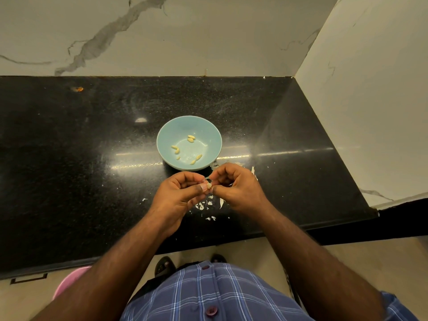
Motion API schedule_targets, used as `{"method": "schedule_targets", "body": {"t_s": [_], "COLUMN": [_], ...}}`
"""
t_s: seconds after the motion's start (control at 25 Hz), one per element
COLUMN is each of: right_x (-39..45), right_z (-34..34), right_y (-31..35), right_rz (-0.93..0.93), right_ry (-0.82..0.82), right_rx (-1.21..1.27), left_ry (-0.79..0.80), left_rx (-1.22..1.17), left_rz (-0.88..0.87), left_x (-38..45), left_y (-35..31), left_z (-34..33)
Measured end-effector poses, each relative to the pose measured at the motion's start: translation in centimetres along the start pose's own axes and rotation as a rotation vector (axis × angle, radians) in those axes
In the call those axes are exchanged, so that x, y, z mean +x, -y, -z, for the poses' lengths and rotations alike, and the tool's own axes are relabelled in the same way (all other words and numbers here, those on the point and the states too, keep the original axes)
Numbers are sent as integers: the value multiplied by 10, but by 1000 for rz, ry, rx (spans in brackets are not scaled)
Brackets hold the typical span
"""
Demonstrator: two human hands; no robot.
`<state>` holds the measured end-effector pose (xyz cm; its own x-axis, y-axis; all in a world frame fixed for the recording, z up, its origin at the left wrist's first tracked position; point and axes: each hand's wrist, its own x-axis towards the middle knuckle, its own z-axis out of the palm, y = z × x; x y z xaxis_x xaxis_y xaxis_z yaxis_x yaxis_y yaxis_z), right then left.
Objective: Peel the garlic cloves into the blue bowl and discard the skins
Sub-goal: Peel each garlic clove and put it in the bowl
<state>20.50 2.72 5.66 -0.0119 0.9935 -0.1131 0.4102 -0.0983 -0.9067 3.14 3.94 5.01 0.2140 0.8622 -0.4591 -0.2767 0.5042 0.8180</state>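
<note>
Garlic clove [209,186] between both hands, near counter edge [231,239]

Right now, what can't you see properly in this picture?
Head view only:
- Garlic clove: mostly hidden by the left hand and right hand pinching it.
- Pink tub: covered by the left arm and the counter edge.
- Skins under the hands: too small to count.

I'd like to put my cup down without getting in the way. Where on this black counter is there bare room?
Left of the blue bowl, the counter lies bare up to the back wall. Between bowl and wall is free too. It is crowded near the bowl's front: left hand and right hand work one garlic clove there, over scattered skins.
</note>
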Motion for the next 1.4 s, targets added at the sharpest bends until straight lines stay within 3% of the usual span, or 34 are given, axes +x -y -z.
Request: {"method": "schedule_targets", "body": {"t_s": [0.24, 0.44, 1.04, 1.4], "right_x": [1, 0, 8, 6], "right_z": [5, 2, -6, -9], "right_y": [-8, -6, -6, -5], "right_rz": [-82, 36, -122, -47], "right_ry": [8, 11, -73, -91], "right_rx": [-166, -167, 158, -22], "left_ry": [-8, -5, -39, -57], "left_rx": [-78, -15, -124, -189], "left_rz": [80, 110, 124, 142], "left_x": [2, 4, 6, 8], "left_y": [0, -1, -2, -2], "left_z": [2, 1, -5, -6]}}
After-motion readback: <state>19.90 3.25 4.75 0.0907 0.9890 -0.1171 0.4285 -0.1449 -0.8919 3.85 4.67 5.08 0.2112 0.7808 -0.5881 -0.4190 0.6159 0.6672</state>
